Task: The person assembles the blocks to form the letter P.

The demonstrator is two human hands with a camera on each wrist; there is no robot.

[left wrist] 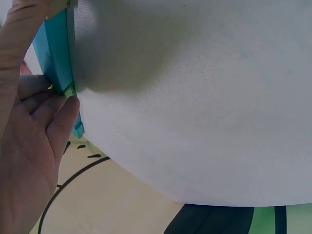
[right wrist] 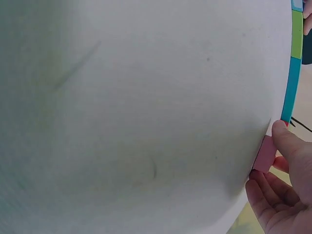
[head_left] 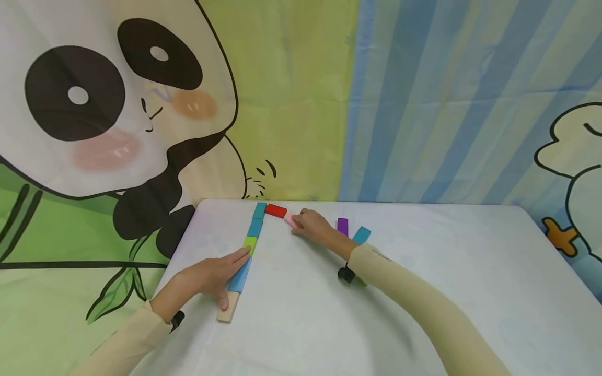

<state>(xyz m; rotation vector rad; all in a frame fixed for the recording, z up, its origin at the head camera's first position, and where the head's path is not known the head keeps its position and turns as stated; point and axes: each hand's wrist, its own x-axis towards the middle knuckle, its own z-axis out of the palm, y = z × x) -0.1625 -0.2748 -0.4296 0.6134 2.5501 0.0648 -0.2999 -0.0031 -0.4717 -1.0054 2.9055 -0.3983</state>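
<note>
A line of flat blocks runs up the table's left part: a plain wooden block (head_left: 228, 308), a light blue block (head_left: 240, 277), a lime green block (head_left: 250, 243) and two teal blocks (head_left: 255, 226). At the line's far end a red block (head_left: 276, 210) angles off to the right. My left hand (head_left: 209, 274) rests along the line, fingertips at the green block and thumb beside the wooden one. Between thumb and fingers my right hand (head_left: 312, 225) pinches a pink block (right wrist: 265, 153), close to the red block's right end.
A purple block (head_left: 343, 226) and a teal-blue block (head_left: 362, 235) lie right of my right hand, partly behind its forearm. Part of a green block (head_left: 360, 282) shows under the sleeve. The white table (head_left: 447, 250) ends at a curtain printed with cartoon animals.
</note>
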